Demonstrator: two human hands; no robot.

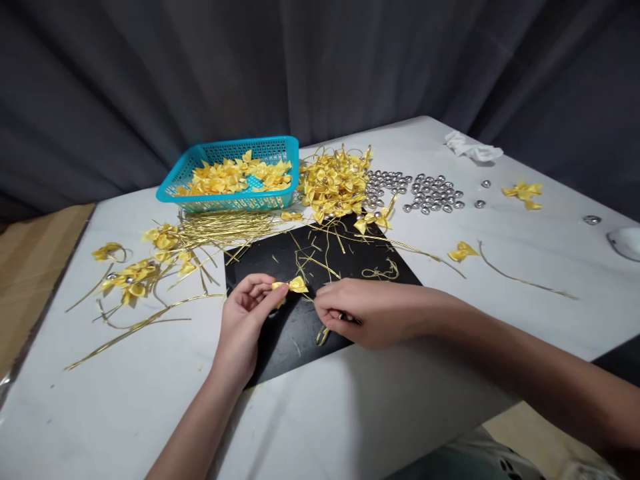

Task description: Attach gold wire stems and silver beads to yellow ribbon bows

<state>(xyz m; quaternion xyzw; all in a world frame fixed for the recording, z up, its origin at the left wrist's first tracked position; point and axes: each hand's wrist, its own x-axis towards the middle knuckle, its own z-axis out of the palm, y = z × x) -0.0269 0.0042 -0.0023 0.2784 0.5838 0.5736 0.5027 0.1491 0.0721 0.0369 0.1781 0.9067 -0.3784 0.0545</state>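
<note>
Small yellow satin bow [295, 285], gold cord [321, 333] trailing, above the black mat [300, 327].

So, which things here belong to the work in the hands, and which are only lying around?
In use:
- yellow ribbon bow, pinched by left hand
- gold cord, under right hand
- black mat

Lying about:
- blue basket of bows
- pile of finished bows
- silver beads
- white cloth
</note>
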